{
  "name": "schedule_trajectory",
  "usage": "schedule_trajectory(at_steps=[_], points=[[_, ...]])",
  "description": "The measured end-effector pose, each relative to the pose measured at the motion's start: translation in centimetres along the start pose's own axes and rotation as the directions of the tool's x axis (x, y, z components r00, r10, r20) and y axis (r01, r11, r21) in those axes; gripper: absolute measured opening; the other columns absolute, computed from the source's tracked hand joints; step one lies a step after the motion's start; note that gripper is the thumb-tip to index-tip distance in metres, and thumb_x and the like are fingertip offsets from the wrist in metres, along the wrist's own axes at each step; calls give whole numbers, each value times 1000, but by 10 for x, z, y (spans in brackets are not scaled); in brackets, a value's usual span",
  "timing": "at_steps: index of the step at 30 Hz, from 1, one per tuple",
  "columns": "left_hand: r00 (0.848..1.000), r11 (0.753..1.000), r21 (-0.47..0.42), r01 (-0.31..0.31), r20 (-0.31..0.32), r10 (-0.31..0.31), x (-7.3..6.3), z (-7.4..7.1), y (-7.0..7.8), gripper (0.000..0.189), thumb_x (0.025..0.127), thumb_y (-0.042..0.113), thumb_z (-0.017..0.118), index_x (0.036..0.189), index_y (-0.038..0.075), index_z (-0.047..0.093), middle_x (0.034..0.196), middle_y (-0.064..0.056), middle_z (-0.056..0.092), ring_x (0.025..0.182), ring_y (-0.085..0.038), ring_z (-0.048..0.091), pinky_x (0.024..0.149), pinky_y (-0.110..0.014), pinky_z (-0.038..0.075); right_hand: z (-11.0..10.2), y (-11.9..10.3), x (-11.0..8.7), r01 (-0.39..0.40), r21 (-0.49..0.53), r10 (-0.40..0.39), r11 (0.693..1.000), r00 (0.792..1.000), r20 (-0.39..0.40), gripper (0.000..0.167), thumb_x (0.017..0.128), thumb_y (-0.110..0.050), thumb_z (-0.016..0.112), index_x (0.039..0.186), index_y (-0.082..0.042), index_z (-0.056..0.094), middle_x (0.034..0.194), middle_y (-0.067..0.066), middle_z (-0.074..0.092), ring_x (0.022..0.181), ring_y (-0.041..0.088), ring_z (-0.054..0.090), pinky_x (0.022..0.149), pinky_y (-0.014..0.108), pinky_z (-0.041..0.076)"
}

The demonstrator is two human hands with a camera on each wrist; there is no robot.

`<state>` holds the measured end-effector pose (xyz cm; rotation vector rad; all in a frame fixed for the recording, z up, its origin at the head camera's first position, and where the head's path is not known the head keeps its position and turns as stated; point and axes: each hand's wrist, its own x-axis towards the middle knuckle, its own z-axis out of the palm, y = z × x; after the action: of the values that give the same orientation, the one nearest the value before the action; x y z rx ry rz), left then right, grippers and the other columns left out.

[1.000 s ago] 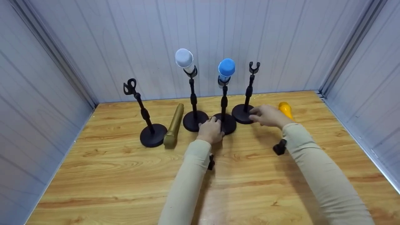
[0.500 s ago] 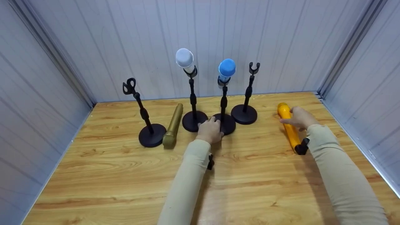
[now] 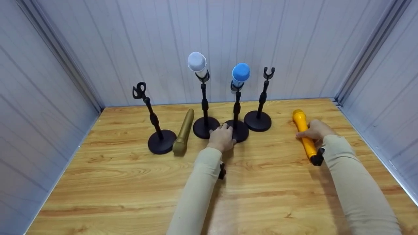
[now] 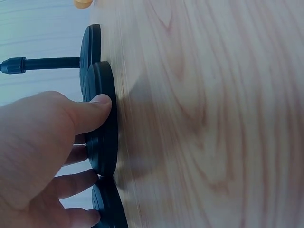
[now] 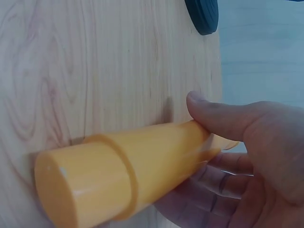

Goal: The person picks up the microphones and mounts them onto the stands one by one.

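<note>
My right hand (image 3: 316,130) grips a yellow microphone (image 5: 161,152) lying on the table's right side, thumb across one side and fingers round the other. My left hand (image 3: 222,138) rests on the round base (image 4: 105,128) of the black stand (image 3: 237,107) that carries a blue microphone (image 3: 241,72). In the left wrist view the thumb touches the base's rim, and lower fingertips reach the neighbouring base (image 4: 108,202). That neighbouring stand (image 3: 205,104) carries a white microphone (image 3: 197,62).
Right of the blue microphone, a black stand (image 3: 262,98) has a bare clip. Another bare stand (image 3: 154,119) is at the left, its base beside a gold microphone (image 3: 183,132) lying on the wooden table (image 3: 130,186). Pale panel walls (image 3: 147,42) enclose the back and sides.
My right hand has moved right from beside the rightmost stand's base to the yellow microphone and taken hold of it. My left hand has stayed at the blue microphone's stand.
</note>
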<state>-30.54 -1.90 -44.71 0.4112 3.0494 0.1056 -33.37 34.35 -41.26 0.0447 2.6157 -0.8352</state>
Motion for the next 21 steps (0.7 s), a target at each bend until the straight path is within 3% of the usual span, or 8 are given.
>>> schedule_trajectory(at_steps=[21], points=[[1000,1000,11,-15,-18,15,-2,4,1,59,104,43,55,153,11,45,154,-10,43,140,-30,44,107,-64,39,0,0,1,-5,6,5,1000,1000,2,49,96,-27,72,112,10,45,89,21,61,69,29,69,62,44,61]])
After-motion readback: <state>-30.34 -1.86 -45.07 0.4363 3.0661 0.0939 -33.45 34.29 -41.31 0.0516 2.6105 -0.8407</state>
